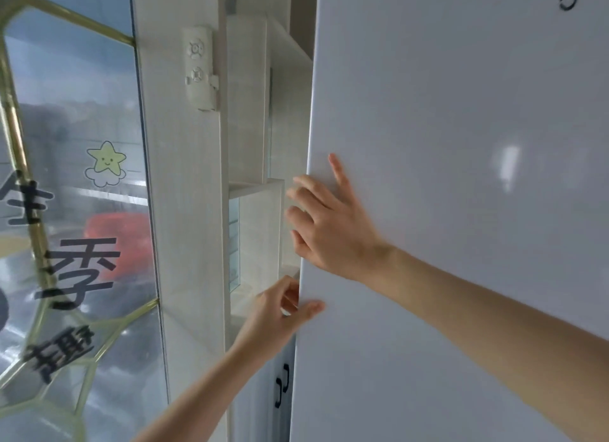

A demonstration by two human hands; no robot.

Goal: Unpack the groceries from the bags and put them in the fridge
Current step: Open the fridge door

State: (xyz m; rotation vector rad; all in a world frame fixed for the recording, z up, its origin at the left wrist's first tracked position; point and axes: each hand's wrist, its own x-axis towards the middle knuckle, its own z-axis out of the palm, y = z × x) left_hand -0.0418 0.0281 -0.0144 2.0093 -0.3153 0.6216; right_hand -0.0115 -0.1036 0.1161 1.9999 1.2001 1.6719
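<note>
The white fridge door (461, 145) fills the right half of the view, its face shut flat toward me. My right hand (329, 224) lies on the door near its left edge, thumb flat on the face and the fingers reaching past the edge. Lower down, my left hand (280, 309) grips the same left edge, thumb on the front and fingers curled behind it. No bags or groceries are in view.
A white shelf unit (257, 211) stands tight against the fridge's left side. A white pillar (184, 211) carries a wall-mounted remote (201, 69). A glass panel (75, 211) with a star sticker and black characters is at the left. Cabinet handles (281, 385) show below.
</note>
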